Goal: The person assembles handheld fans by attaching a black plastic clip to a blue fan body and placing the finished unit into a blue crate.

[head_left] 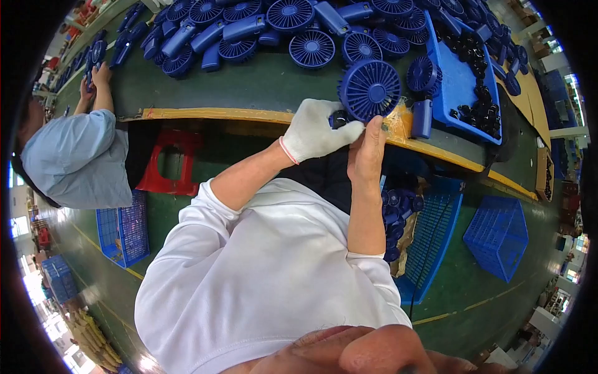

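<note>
A dark blue handheld fan [376, 92] is held up over the front edge of the workbench, its round grille facing me. My left hand [316, 129], in a white knit glove, is closed at the fan's lower left, around a dark, shiny part [339, 118]. Whether that part belongs to the fan or is separate, I cannot tell. My bare right hand [367, 153] grips the fan's lower edge, thumb up against the grille. Just right of my hands, another blue fan [423, 76] lies on the bench with its handle toward me.
Several blue fans [311, 48] are piled along the bench's [261, 84] back. A blue tray [458, 68] of small black parts stands right. At left, a co-worker [81, 156] handles fans near a red stool [171, 162]. Blue crates [498, 237] stand on the floor.
</note>
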Demonstrator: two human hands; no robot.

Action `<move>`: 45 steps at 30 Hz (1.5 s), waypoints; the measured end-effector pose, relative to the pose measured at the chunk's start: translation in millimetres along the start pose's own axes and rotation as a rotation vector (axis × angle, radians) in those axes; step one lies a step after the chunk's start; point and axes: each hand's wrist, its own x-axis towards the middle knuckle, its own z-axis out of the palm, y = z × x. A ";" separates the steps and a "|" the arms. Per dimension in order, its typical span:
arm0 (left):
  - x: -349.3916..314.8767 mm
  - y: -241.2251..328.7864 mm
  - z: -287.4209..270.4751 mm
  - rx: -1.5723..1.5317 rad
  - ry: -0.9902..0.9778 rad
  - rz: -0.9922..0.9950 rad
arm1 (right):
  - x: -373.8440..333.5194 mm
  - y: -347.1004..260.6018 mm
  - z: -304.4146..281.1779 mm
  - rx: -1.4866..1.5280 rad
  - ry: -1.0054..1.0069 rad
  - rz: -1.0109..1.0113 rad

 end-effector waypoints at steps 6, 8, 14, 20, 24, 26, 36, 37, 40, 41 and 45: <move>-3.1 -1.8 7.8 -0.536 -0.212 -0.179 | 3.3 -11.5 -4.1 -0.044 0.021 0.085; -1.7 2.4 8.8 -0.603 -0.232 -0.265 | 4.5 -27.0 -8.6 -0.182 0.042 0.118; 22.8 -56.0 44.8 0.428 0.317 0.743 | 17.4 -55.6 -15.4 -0.854 0.161 -0.421; 129.4 -11.2 -37.9 0.905 0.051 0.747 | 50.0 -76.2 -39.0 -1.385 0.347 -0.386; 183.4 -13.7 -54.8 1.157 -0.297 0.653 | 67.4 -77.7 -36.6 -1.756 0.343 -0.328; 205.2 -5.7 -51.3 1.229 -0.429 0.562 | 78.1 -70.8 -44.1 -1.842 0.352 -0.339; 204.5 38.0 -74.0 1.308 -0.373 0.659 | 127.9 -132.1 -100.8 -1.606 0.418 -0.559; 194.0 44.6 -77.5 1.246 -0.328 0.665 | 142.5 -138.2 -113.4 -1.597 0.398 -0.554; 147.5 47.2 -74.3 1.084 -0.302 0.694 | 192.7 -150.3 -146.8 -1.644 0.352 -0.457; 126.2 43.7 -69.5 1.013 -0.321 0.647 | 207.3 -150.6 -153.1 -1.692 0.352 -0.411; 56.1 -8.1 -56.9 0.923 -0.225 0.579 | 269.2 -134.2 -156.4 -1.847 0.273 -0.458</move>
